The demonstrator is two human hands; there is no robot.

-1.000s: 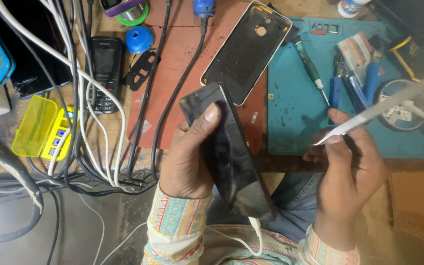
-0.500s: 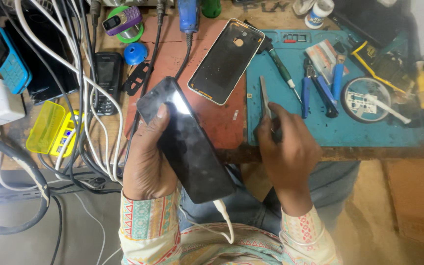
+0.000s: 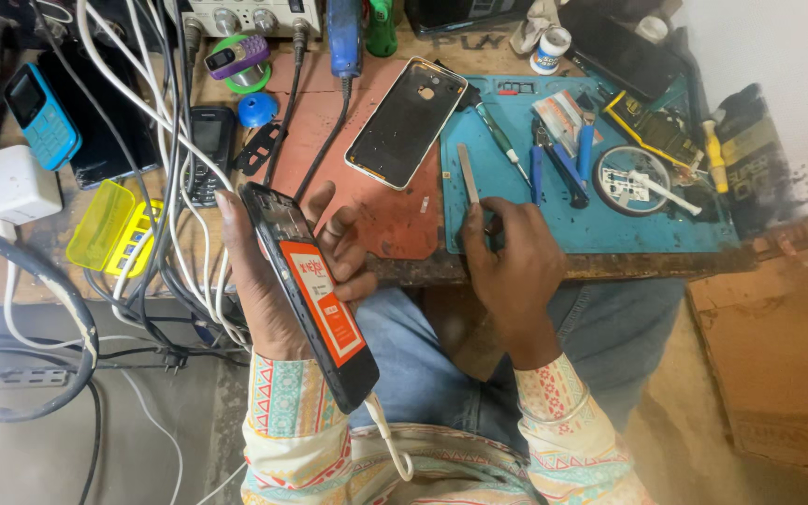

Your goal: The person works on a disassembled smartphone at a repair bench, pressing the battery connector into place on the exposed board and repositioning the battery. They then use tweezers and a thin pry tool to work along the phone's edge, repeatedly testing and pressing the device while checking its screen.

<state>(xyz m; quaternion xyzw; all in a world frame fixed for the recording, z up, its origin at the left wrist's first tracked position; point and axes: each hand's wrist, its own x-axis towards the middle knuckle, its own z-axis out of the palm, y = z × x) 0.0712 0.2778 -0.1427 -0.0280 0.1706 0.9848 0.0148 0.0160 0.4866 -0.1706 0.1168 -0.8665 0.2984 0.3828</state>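
Opened black smartphone (image 3: 309,295) with an orange-labelled battery now faces up, gripped in the left hand (image 3: 273,271) above the lap; earlier its dark back showed. Right hand (image 3: 509,262) has lowered its flat metal pry tool (image 3: 468,174) onto the blue mat (image 3: 600,224) on the bench, fingertips curled loosely at the tool's near end.

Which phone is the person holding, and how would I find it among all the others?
Start at the cluttered workbench and look just below its front edge, where the left hand is raised. It grips an opened black phone tilted on its side. Unlike the phones lying on the bench, it shows an orange battery and trails a white cable.
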